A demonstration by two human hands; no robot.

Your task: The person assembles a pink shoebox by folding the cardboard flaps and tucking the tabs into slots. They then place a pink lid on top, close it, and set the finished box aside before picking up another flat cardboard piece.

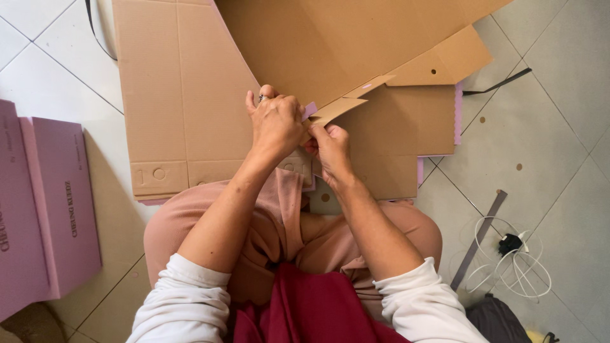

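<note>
We note the left hand (276, 124) and right hand (329, 149) both pinching a brown flap (340, 107) of the flat cardboard sheet (190, 95) on the floor; pink boxes (44, 203) lie left, white cable (508, 254) right.

Matt brown cardboard sheets (190, 95), pink-faced on the reverse; smooth, slightly glossy floor tiles (559, 114); soft cloth trousers (279, 216); white plastic cable (508, 260).

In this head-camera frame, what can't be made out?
- Left hand fingertips: hidden behind its own knuckles where it grips the cardboard flap.
- Right hand palm side: turned away.
- Cardboard sheets: top cut off by the frame edge.
- Pink boxes: cut off by the left edge.
</note>
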